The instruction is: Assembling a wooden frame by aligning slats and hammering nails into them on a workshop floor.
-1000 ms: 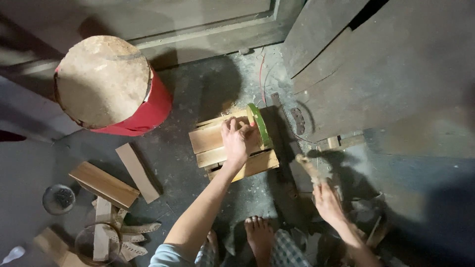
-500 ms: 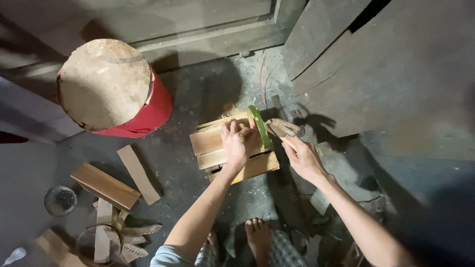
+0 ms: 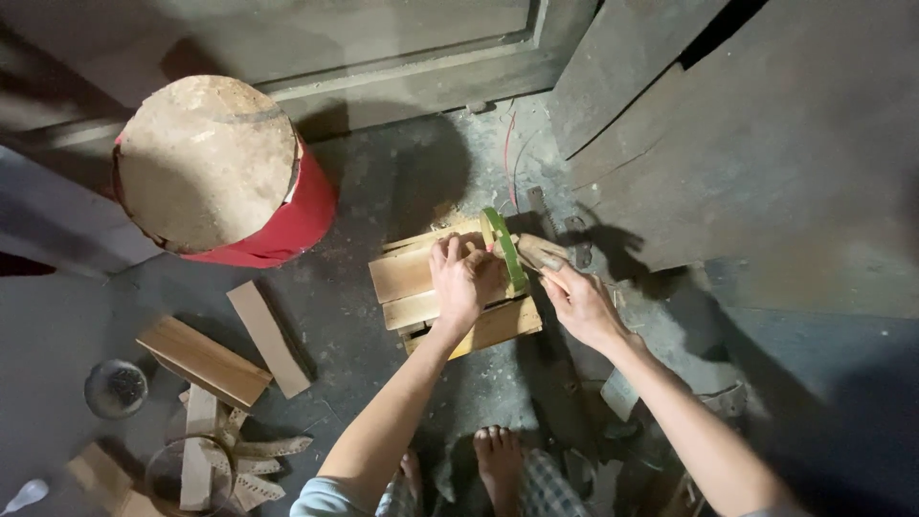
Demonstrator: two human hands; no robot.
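Centre frame: left hand (image 3: 465,278) pressed flat on small wooden pallet (image 3: 450,285), pinning green strip (image 3: 505,251). Right hand (image 3: 574,299), grip closed on wood piece (image 3: 538,253) beside strip. Next prob. needs steady hold w/ careful alignment.

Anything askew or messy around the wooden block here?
Yes. Offcut planks lie scattered at odd angles on the floor left of the slatted wooden block. The green strip sits tilted across the block, under the left hand.
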